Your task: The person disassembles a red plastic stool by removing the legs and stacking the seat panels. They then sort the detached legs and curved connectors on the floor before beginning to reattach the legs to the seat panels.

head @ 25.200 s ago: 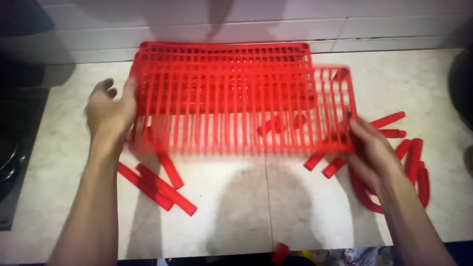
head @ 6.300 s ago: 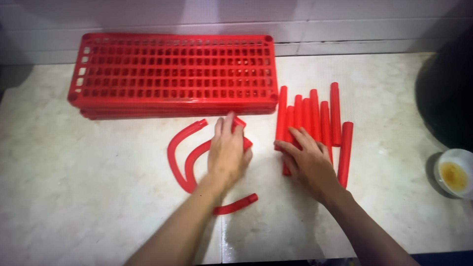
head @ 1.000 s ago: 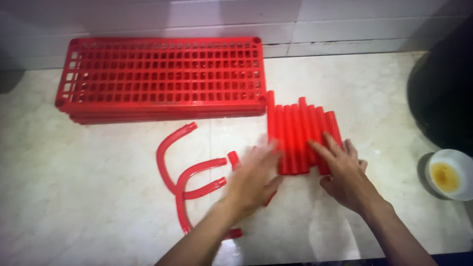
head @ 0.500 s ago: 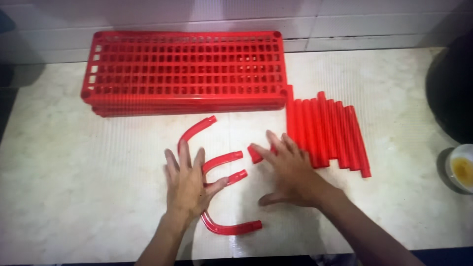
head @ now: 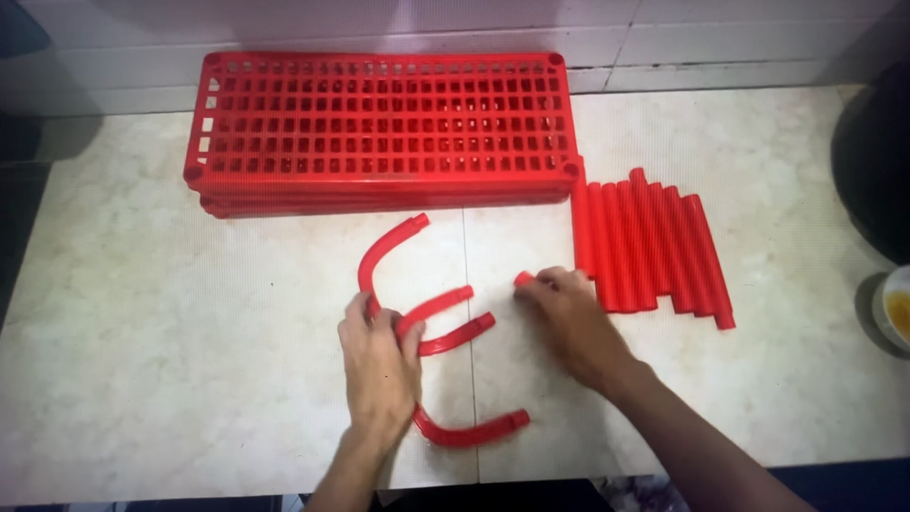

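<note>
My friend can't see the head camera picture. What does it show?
A left hand rests on curved red tubes while the right hand touches a short red piece. Straight red tubes and stacked red grids lie on the counter.

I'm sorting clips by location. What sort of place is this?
Probably a home kitchen counter: a pale stone-look countertop against a white tiled wall, with a small bowl of yellowish liquid at the right edge. Red grid panels lie stacked on it.
</note>
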